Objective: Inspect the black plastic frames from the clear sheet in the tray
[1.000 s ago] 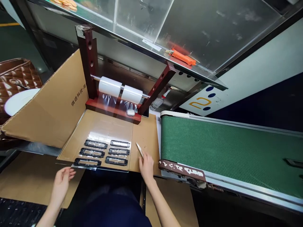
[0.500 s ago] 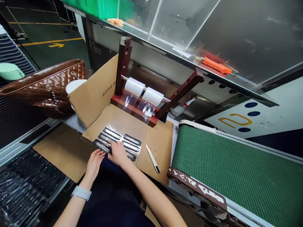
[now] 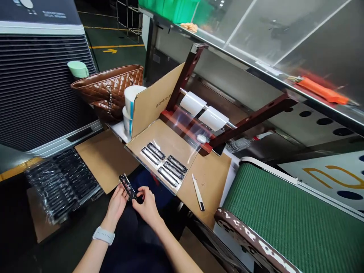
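Note:
A narrow black rectangular part with silvery inner areas is held tilted between my two hands, just off the near edge of the cardboard work surface. My left hand grips its left side, and a pale watch sits on that wrist. At the lower right end, the fingers and thumb of my right hand pinch the part. Several similar black parts lie in two groups on clear film over the cardboard. A white craft knife rests to their right.
Behind the parts stands a dark red holder with two white film rolls. A green conveyor belt runs at right. Bagged black parts lie lower left, near a cardboard sheet. A brown quilted bag stands behind.
One black part has come off the cardboard and is now held in both hands, nearer my body. The camera view has swung left, so everything appears shifted right.

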A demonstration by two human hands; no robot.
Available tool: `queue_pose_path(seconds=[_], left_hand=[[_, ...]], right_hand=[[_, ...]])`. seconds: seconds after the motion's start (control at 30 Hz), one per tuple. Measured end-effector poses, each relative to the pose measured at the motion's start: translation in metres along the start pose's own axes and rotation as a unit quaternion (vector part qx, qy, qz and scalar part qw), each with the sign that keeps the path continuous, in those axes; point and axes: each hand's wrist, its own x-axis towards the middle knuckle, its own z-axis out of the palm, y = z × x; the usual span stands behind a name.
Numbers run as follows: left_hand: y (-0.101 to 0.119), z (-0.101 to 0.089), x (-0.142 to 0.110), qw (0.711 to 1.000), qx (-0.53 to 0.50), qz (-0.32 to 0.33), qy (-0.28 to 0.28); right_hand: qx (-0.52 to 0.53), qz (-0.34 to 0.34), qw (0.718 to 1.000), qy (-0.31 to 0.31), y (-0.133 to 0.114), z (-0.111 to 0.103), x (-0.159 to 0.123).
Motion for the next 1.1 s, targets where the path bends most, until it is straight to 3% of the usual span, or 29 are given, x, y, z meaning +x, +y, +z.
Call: queue_pose_path(seconds=[0.13, 0.3, 0.5, 0.73, 0.9, 1.1], left_hand=[[0.027, -0.019, -0.019, 1.000, -0.018, 0.021, 0.000], [0.057, -0.037, -0.027, 0.998, -0.025, 0.056, -0.010], [0.108, -0.061, -0.001, 0.996, 0.026, 0.082, -0.004], [0.170, -0.073, 0.017, 0.986, 0.156, 0.041, -0.034], [0.191, -0.072, 0.035, 0.978, 0.200, 0.051, -0.044], [0.199, -0.068, 0.059, 0.975, 0.208, 0.073, -0.034]], right_hand=[[0.005, -0.022, 1.000, -0.003, -0.014, 0.018, -0.013], [0.011, -0.072, 0.997, -0.010, -0.034, 0.039, -0.007], [0.016, -0.068, 0.996, -0.046, -0.067, 0.071, 0.016], [-0.005, -0.056, 0.998, 0.029, -0.110, 0.121, 0.052], [-0.039, -0.074, 0.994, 0.074, -0.136, 0.148, 0.072], [-0.051, -0.066, 0.989, 0.120, -0.149, 0.161, 0.077]])
